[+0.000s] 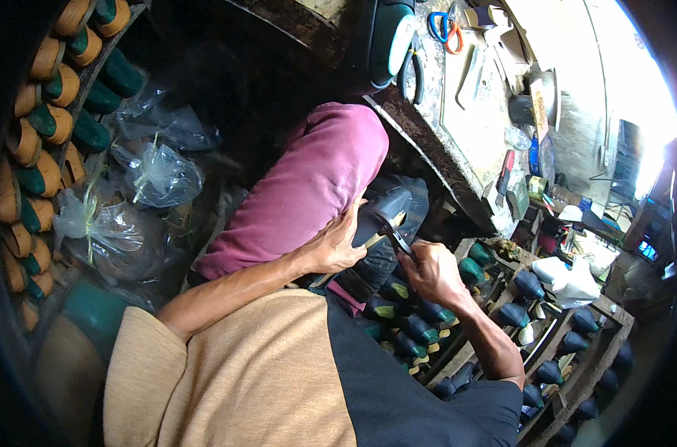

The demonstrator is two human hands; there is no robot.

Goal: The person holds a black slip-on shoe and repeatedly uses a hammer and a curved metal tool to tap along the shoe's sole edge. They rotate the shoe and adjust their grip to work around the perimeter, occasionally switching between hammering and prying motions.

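Note:
Over my lap, my left hand (340,242) is closed around the side of a dark shoe piece (389,204), apparently an upper on a last. A pale edge shows near its fingers. My right hand (432,273) grips a dark metal pincers-like tool (399,240), whose head meets the shoe piece just right of the left fingers. The exact jaw position is too small to tell. A pink-trousered knee (316,167) lies left of the work, and dark plastic sheeting (417,203) is behind it.
On the workbench (458,141) lie scissors (453,36), pliers (411,74) and a red-handled knife (506,167). A wooden rack (577,384) with dark shoes stands at the right. Green-and-tan shoes (44,175) line the left, beside clear plastic bags (160,175).

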